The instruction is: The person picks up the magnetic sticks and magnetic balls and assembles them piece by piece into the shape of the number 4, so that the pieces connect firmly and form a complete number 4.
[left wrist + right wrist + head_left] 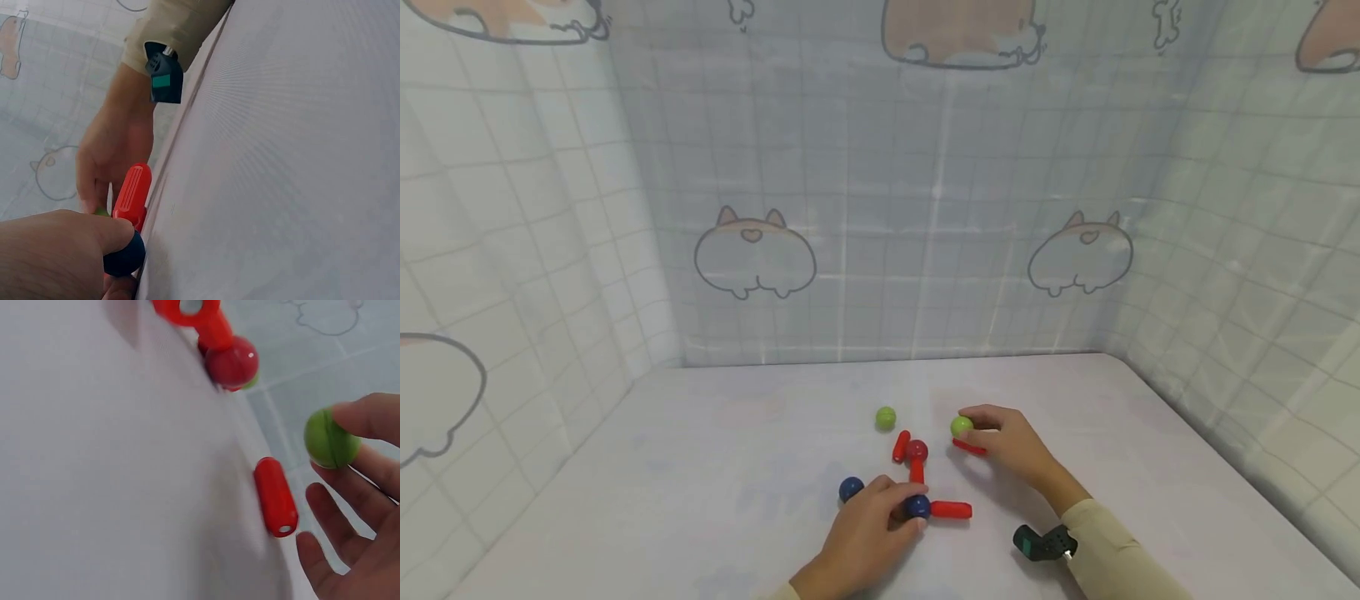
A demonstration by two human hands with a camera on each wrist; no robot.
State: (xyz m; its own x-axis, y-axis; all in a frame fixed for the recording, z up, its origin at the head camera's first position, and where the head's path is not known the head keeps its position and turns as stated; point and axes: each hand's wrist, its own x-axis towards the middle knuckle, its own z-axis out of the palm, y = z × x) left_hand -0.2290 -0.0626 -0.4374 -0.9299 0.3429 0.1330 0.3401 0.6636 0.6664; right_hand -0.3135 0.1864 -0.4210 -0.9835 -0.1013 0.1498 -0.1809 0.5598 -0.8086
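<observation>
My left hand [867, 537] grips a dark blue ball [917, 507] between thumb and fingers, close to the table. From this ball one red rod [952, 510] points right, and another red rod [917, 473] runs away from me to a red ball [917, 451]. My right hand [1011, 442] pinches a green ball [332, 439] between thumb and index finger, its other fingers loosely bent. Close by its fingertips, a loose red rod [276, 497] lies on the table. The left wrist view shows the gripped blue ball partly behind my thumb.
A second green ball [886, 418] sits farther back on the white table [700, 483]. Beside the red ball lies another red rod [901, 447]. A second blue ball [851, 489] is left of my left hand, partly covered by it. Patterned curtains [887, 275] enclose the table's back and sides.
</observation>
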